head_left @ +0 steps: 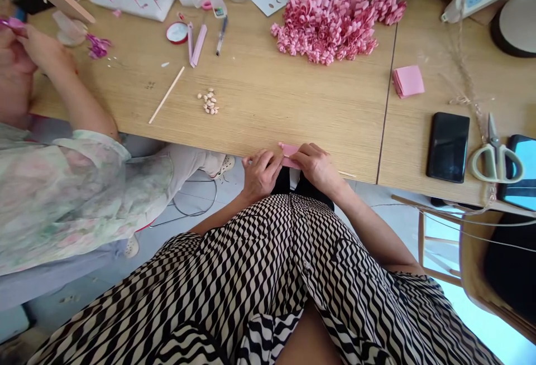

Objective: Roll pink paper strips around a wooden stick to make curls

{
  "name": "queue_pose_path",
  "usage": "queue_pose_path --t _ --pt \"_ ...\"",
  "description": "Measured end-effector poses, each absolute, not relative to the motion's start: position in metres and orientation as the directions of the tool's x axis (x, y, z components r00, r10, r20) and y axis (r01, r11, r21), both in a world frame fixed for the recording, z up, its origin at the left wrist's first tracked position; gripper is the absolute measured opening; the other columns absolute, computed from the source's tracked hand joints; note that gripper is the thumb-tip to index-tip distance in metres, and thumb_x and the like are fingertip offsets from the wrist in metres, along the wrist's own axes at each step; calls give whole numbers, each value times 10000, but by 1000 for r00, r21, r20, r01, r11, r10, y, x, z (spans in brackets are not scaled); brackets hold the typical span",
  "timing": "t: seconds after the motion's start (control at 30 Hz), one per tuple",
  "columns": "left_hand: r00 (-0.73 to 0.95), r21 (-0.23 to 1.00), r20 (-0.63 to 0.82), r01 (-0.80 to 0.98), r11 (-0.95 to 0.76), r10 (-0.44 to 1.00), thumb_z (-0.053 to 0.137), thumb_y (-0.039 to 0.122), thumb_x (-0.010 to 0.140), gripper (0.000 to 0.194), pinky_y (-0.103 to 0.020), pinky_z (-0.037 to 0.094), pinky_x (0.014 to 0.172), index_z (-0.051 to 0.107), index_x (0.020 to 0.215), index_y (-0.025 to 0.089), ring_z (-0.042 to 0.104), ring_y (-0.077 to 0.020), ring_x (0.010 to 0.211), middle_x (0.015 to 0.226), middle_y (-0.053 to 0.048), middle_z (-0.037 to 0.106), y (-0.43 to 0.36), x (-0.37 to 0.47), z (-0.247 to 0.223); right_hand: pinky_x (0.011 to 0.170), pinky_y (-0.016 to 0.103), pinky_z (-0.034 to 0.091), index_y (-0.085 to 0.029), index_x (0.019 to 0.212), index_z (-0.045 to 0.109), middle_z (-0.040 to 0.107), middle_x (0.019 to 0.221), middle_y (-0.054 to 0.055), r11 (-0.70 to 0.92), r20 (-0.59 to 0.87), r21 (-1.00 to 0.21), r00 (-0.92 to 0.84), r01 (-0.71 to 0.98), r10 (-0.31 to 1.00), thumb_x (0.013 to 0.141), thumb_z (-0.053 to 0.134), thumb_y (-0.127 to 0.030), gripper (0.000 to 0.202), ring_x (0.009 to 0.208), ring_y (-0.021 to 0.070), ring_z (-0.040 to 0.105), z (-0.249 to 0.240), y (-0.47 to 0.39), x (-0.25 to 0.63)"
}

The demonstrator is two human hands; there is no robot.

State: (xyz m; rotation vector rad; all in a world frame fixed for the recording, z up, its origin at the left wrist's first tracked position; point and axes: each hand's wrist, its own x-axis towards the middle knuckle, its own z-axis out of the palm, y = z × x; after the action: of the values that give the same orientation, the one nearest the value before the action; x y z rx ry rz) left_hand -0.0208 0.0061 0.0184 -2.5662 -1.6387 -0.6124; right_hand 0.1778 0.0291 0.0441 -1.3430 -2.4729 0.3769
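Note:
At the table's front edge, both my hands hold a small pink piece of paper or cloth; which material it is, I cannot tell. My left hand has its fingers closed on the left end. The fingers of my right hand pinch the right side, and some of the piece is hidden under them. Something thin and pale shows between the fingertips. A stack of pink squares lies to the right on the table. Farther back is a large heap of pink curled strips.
Pistachio-like shells, a thin wooden stick and a pen lie to the left. On the right are a black phone and scissors. A co-worker's hands work at far left. A chair stands at lower right.

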Motion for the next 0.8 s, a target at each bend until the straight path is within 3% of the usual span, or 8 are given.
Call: queue_pose_path --t 0.23,0.43,0.8 --pt "381 156 284 887 -434 880 382 358 1003 390 -403 263 901 601 1290 210 579 -228 1101 1130 -107 689 4 -13 19 714 284 363 -188 1020 701 645 946 82 503 161 -377 -479 778 863 987 429 -265 285 855 179 515 44 44 178" --pt "351 173 235 902 -395 906 348 372 1013 424 -416 271 917 576 1311 175 571 -242 1109 1149 -125 687 8 -4 23 685 293 360 -188 943 727 651 919 89 521 203 -382 -481 763 853 987 418 -393 374 826 184 514 39 63 175" --pt "299 161 236 927 -340 925 312 418 1015 466 -419 273 884 554 1326 169 583 -242 1060 1164 -127 683 3 2 20 764 307 428 -164 1007 710 667 943 103 511 181 -489 -491 707 852 978 439 -281 296 859 193 555 44 49 192"
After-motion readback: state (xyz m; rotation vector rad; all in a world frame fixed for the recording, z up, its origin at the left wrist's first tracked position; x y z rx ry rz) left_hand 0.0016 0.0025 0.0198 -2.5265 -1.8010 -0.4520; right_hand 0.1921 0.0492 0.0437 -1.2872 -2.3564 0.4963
